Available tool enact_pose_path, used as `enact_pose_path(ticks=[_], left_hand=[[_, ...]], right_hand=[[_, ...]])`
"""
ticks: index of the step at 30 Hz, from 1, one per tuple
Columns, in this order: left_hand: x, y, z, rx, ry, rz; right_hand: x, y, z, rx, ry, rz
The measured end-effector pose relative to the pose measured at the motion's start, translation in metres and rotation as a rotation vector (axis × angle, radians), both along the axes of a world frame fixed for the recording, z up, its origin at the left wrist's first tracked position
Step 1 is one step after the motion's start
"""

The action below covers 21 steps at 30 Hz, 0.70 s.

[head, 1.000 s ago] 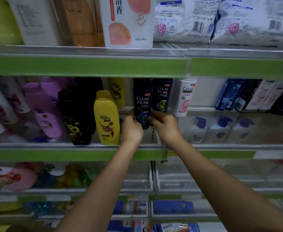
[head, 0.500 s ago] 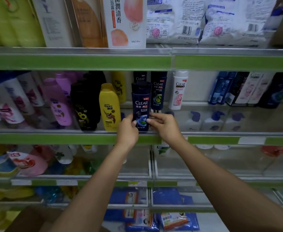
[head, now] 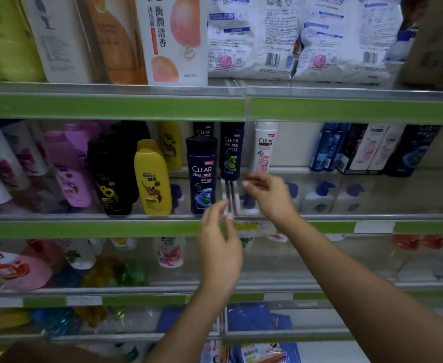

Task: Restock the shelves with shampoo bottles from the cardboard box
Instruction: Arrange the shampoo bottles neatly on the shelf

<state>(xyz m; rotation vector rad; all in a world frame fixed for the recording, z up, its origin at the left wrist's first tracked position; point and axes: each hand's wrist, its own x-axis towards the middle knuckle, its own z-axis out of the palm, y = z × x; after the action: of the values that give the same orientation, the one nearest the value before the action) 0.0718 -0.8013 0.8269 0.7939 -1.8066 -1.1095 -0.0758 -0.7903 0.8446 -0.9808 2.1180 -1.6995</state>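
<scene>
A dark blue CLEAR shampoo bottle stands upright at the front of the middle shelf, free of both hands. My left hand hovers just below and to its right, fingers apart and empty. My right hand is a little further right, in front of the shelf dividers, fingers loosely spread and holding nothing. Behind stand another dark CLEAR bottle and a white CLEAR bottle. A brown cardboard edge shows at the bottom left.
A yellow Rejoice bottle, black bottles and pink bottles fill the shelf's left. Boxed shampoos stand far right, white pump bottles lower behind. Refill bags sit on the top shelf.
Both hands have let go of the dark blue CLEAR bottle, which now stands at the shelf front. The hands have drawn back and to the right of it.
</scene>
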Motion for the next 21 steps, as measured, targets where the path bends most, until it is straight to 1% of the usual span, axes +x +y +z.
enact_pose_path(ticks=[2, 3, 7, 10, 11, 14, 17, 19, 21], left_hand=[[-0.019, 0.006, 0.003, 0.038, 0.027, -0.104], [-0.030, 0.004, 0.004, 0.049, 0.021, -0.115], [-0.070, -0.020, 0.012, 0.126, -0.090, -0.102], [-0.098, -0.044, 0.011, 0.163, -0.138, -0.083], [-0.106, -0.052, 0.010, 0.178, -0.153, -0.066], [-0.135, -0.076, 0.003, 0.188, -0.177, 0.035], [-0.157, -0.095, 0.000, 0.235, -0.198, 0.067], [-0.167, -0.110, 0.002, 0.285, -0.128, 0.104], [-0.175, -0.122, 0.001, 0.252, -0.140, 0.136]], right_hand=[[-0.015, 0.006, 0.007, -0.033, 0.013, -0.057], [-0.021, 0.008, 0.012, -0.046, 0.016, -0.079], [-0.040, 0.008, 0.033, -0.059, 0.044, -0.104], [-0.053, -0.007, 0.044, -0.087, 0.000, -0.112], [-0.057, -0.014, 0.047, -0.066, 0.017, -0.112], [-0.068, -0.038, 0.051, 0.055, 0.189, -0.090], [-0.074, -0.061, 0.051, 0.096, 0.356, -0.134], [-0.077, -0.072, 0.051, 0.077, 0.388, -0.174], [-0.078, -0.079, 0.049, 0.064, 0.405, -0.189]])
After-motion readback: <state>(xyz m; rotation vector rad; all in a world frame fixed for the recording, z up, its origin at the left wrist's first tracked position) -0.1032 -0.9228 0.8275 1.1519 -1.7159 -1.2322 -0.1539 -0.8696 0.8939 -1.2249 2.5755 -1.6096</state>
